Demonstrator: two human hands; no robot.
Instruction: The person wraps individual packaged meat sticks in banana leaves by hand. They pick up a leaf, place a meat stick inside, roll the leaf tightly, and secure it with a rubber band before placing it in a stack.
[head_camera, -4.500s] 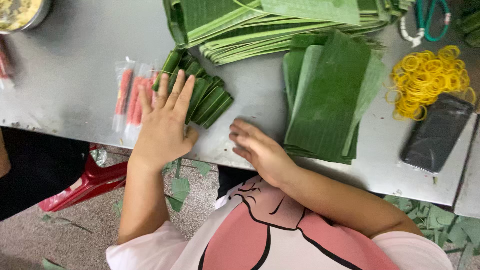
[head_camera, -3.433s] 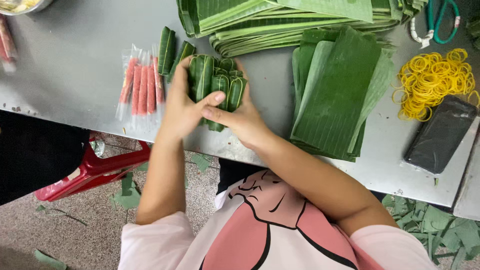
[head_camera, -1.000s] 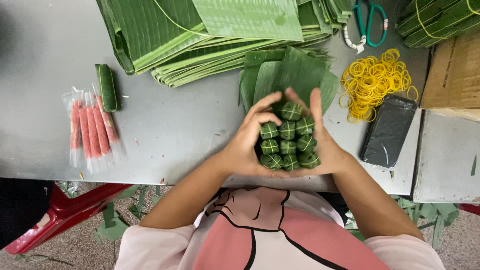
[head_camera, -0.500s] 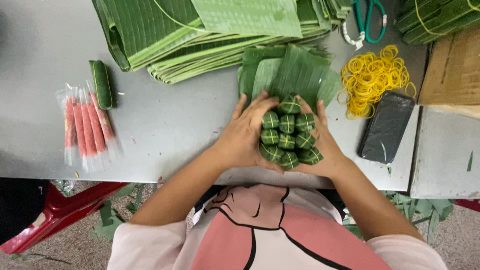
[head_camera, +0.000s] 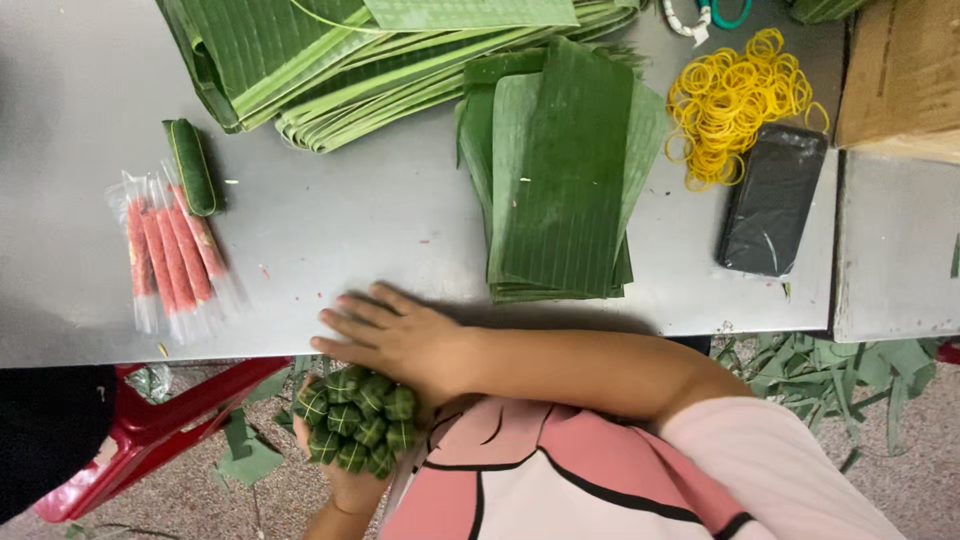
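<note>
My left hand (head_camera: 348, 488) holds a tight bundle of several green leaf-wrapped rolls (head_camera: 355, 430) below the front edge of the grey table (head_camera: 350, 230), ends facing up. My right hand (head_camera: 395, 335) rests flat on the table's edge just above the bundle, fingers apart and pointing left, with nothing in it. To its left lie several pink sausages in clear plastic (head_camera: 170, 260), and a single leaf-wrapped roll (head_camera: 192, 165) sits just above them. A stack of cut banana-leaf pieces (head_camera: 560, 170) lies beyond my right arm.
Large folded banana leaves (head_camera: 350, 50) fill the table's far side. A heap of yellow rubber bands (head_camera: 735, 100), a black flat case (head_camera: 775, 200), scissors (head_camera: 710, 12) and a cardboard box (head_camera: 900, 70) are at the right. A red stool (head_camera: 150, 430) and leaf scraps (head_camera: 840, 370) are on the floor.
The bundle of rolls has come off the tabletop to below its edge, now in my left hand alone. My right hand has let go and lies flat on the table.
</note>
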